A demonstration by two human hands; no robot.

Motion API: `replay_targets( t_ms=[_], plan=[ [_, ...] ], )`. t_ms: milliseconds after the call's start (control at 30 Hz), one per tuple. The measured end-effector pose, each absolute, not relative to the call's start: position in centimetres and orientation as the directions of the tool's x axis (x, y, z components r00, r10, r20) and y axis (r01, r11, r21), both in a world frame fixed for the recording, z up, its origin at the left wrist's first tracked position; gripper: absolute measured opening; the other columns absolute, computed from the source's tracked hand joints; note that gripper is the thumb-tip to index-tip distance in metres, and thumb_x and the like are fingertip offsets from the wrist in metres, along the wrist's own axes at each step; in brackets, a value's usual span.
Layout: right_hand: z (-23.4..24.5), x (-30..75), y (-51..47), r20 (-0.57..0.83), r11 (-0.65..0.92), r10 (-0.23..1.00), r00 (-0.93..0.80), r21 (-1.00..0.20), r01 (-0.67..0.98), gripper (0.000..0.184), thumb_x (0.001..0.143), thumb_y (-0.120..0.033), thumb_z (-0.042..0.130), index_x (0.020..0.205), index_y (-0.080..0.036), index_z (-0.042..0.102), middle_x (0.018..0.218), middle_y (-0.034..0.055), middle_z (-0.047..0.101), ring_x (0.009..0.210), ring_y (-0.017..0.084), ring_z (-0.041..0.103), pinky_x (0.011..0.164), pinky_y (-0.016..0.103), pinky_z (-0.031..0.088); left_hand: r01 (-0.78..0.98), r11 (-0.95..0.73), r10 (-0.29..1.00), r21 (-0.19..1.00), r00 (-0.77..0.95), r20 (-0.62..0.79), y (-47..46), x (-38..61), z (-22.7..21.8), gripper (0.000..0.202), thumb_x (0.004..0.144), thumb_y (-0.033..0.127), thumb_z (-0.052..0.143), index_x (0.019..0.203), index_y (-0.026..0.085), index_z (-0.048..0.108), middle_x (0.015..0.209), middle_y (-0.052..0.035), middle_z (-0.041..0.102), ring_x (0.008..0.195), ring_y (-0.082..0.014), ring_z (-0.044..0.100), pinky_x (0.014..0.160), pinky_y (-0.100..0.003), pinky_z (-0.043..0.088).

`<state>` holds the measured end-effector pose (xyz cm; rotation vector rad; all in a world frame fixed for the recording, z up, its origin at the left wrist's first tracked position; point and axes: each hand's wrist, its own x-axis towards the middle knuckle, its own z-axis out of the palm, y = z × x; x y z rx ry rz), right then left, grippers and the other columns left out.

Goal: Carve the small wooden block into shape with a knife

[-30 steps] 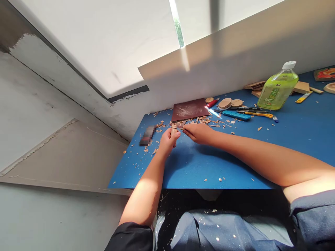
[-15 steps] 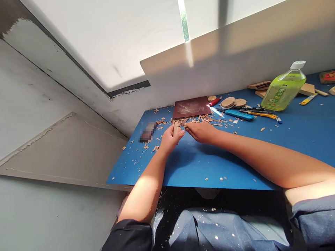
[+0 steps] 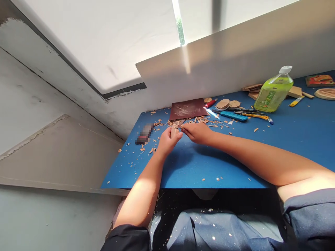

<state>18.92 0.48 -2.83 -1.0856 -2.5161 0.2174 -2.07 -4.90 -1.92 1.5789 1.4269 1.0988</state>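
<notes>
My left hand (image 3: 166, 141) is closed around a small pale block of wood (image 3: 174, 130), which stands up between thumb and fingers. Close to its right side, my right hand (image 3: 196, 132) is pinched shut with its fingertips at the wood; something small and thin shows at the tips, too small to name. Wood shavings (image 3: 195, 121) lie scattered just beyond both hands. Behind them is a dark red sheet of sandpaper (image 3: 187, 108), dusted with pale powder.
Right of the sandpaper are a red-handled tool (image 3: 210, 103), round wood slices (image 3: 223, 104), a blue cutter (image 3: 233, 115), pens and a yellow knife (image 3: 255, 115). A green drink bottle (image 3: 273, 92) stands farther right, by wood blocks (image 3: 295, 91). A blurred dark object (image 3: 144, 134) lies left on the blue table (image 3: 222, 164).
The view has turned slightly to the right, so everything sits a little farther left. Both hands keep nearly the same hold on the wood, with only slight movement.
</notes>
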Motion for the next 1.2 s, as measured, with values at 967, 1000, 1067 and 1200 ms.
replay_targets(
  t_ms=[967, 1000, 1067, 1200],
  plan=[
    [-2.9, 20.2, 2.0, 0.342, 0.512, 0.822, -0.455, -0.098, 0.853, 0.052, 0.120, -0.047, 0.025, 0.120, -0.016, 0.067, 0.107, 0.0164, 0.083, 0.094, 0.031, 0.079, 0.066, 0.033, 0.029, 0.203, -0.026, 0.998, 0.979, -0.057, 0.038, -4.5, -3.0, -1.4, 0.049, 0.082, 0.064, 0.078, 0.089, 0.022, 0.054, 0.066, 0.0064, 0.046, 0.049, -0.0079, 0.039, 0.047, -0.023, 0.032],
    [-2.7, 20.2, 1.9, 0.348, 0.506, 0.827, -0.442, -0.116, 0.855, 0.053, 0.120, -0.048, 0.024, 0.120, -0.017, 0.066, 0.107, 0.0159, 0.083, 0.094, 0.030, 0.078, 0.066, 0.033, 0.027, 0.212, -0.045, 0.997, 0.976, -0.044, 0.056, -4.5, -3.0, -1.4, 0.049, 0.081, 0.064, 0.079, 0.093, 0.021, 0.056, 0.067, 0.0062, 0.048, 0.050, -0.0083, 0.041, 0.048, -0.024, 0.034],
    [-2.6, 19.9, 1.4, 0.358, 0.521, 0.821, -0.445, -0.151, 0.840, 0.055, 0.120, -0.049, 0.021, 0.120, -0.017, 0.065, 0.107, 0.0145, 0.083, 0.092, 0.029, 0.077, 0.065, 0.034, 0.024, 0.220, -0.090, 0.996, 0.971, 0.012, 0.089, -4.6, -2.9, -1.5, 0.053, 0.079, 0.063, 0.082, 0.101, 0.021, 0.061, 0.070, 0.0060, 0.050, 0.052, -0.0089, 0.043, 0.050, -0.024, 0.037],
    [-2.8, 19.0, 0.1, 0.395, 0.608, 0.764, -0.510, -0.177, 0.774, 0.056, 0.120, -0.048, 0.019, 0.118, -0.016, 0.066, 0.108, 0.0140, 0.082, 0.089, 0.026, 0.074, 0.065, 0.035, 0.020, 0.227, -0.163, 0.984, 0.960, 0.108, 0.142, -5.0, -2.3, -1.9, 0.059, 0.080, 0.064, 0.083, 0.113, 0.020, 0.061, 0.076, 0.0049, 0.055, 0.056, -0.0097, 0.047, 0.054, -0.025, 0.040]
  ],
)
